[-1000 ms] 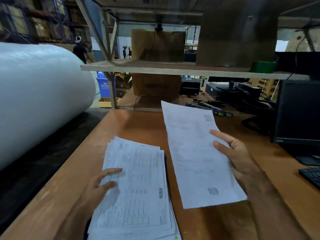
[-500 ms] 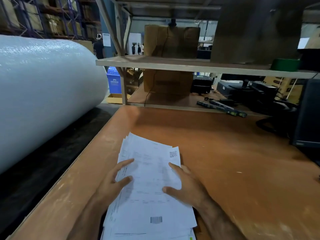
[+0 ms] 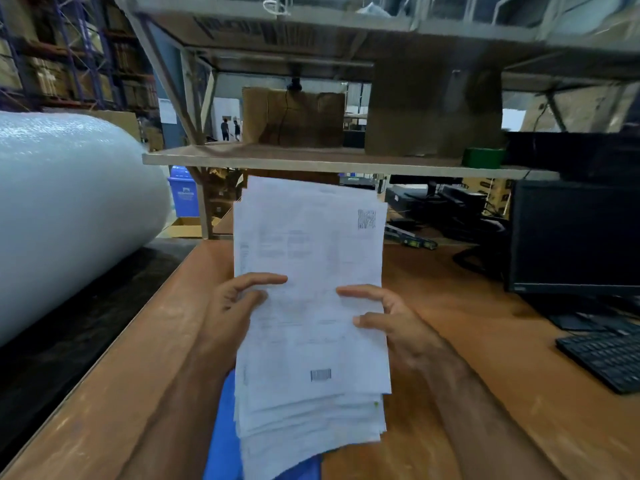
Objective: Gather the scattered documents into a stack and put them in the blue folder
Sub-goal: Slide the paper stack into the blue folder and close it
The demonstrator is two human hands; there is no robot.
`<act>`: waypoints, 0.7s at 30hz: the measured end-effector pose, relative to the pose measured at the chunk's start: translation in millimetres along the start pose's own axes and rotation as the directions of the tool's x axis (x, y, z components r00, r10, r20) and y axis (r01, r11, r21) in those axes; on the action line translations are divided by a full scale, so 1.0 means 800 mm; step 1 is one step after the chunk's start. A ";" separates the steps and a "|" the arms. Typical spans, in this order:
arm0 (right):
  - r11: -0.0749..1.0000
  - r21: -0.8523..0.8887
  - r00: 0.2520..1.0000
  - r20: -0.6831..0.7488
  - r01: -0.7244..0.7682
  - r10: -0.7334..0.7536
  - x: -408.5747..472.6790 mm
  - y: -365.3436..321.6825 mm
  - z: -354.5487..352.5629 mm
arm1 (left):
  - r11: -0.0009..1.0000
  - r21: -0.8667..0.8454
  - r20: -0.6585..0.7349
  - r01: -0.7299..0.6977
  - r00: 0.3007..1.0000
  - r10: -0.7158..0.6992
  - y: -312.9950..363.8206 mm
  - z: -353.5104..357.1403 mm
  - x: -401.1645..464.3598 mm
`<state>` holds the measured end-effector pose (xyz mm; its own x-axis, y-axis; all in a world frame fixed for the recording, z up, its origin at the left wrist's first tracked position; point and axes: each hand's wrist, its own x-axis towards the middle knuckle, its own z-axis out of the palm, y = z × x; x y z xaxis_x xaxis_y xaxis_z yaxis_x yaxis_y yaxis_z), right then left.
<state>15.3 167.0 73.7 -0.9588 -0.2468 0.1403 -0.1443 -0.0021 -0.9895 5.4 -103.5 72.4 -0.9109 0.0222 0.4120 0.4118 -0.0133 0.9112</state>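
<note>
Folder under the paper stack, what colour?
Blue. The folder shows best in the head view, peeking out beneath the paper stack on the table.

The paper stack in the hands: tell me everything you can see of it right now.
The stack of white printed paper documents is lifted off the brown wooden table, held tilted up toward the camera. Many sheets, edges unaligned and fanned at the bottom and top. The top sheet bears faint print, a QR code at upper right and a barcode near the bottom. The left hand grips its left edge, the right hand its right edge, thumbs on the face. Below it shows the blue folder.
</note>
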 end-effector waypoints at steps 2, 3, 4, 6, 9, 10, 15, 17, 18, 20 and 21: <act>0.983 -0.112 0.973 -0.161 0.147 -0.164 0.002 -0.025 -0.016 | 0.994 0.029 0.038 -0.109 0.993 0.107 0.034 0.032 0.018; 0.957 -0.188 0.937 -0.231 0.220 -0.261 0.002 -0.035 -0.024 | 0.980 0.089 0.061 -0.178 0.983 0.173 0.047 0.047 0.025; 0.918 -0.283 0.891 -0.281 0.278 -0.356 0.001 -0.042 -0.032 | 0.959 0.146 0.080 -0.244 0.969 0.235 0.055 0.062 0.031; 0.809 -0.482 0.792 -0.322 0.335 -0.519 -0.003 -0.045 -0.045 | 0.925 0.180 0.106 -0.334 0.942 0.320 0.059 0.089 0.038; 0.734 -0.616 0.715 -0.372 0.287 -0.592 -0.017 -0.016 -0.053 | 0.922 0.185 0.097 -0.340 0.940 0.327 0.031 0.118 0.029; 0.738 -0.626 0.721 -0.387 0.253 -0.575 -0.024 0.000 -0.054 | 0.924 0.202 0.093 -0.323 0.946 0.311 0.015 0.125 0.021; 0.778 -0.617 0.774 -0.435 0.117 -0.461 -0.036 0.069 -0.062 | 0.963 0.226 0.060 -0.148 0.989 0.138 -0.059 0.145 -0.012; 0.776 -0.617 0.760 -0.442 0.128 -0.477 -0.032 0.062 -0.065 | 0.970 0.218 0.038 -0.106 0.994 0.101 -0.060 0.151 -0.005; 0.766 -0.627 0.748 -0.438 0.143 -0.498 -0.030 0.056 -0.066 | 0.967 0.223 0.034 -0.120 0.993 0.116 -0.053 0.154 -0.001; 0.736 -0.654 0.717 -0.430 0.171 -0.549 -0.030 0.043 -0.067 | 0.959 0.229 0.029 -0.165 0.986 0.163 -0.033 0.161 0.003; 0.720 -0.670 0.694 -0.431 0.183 -0.577 -0.029 0.040 -0.068 | 0.955 0.225 0.031 -0.192 0.981 0.190 -0.027 0.164 0.004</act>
<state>19.7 225.6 40.8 -0.6878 0.2470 0.6826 -0.4427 0.6025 -0.6641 -3.3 27.8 54.5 -0.8146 0.0501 0.5779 0.5745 0.2077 0.7917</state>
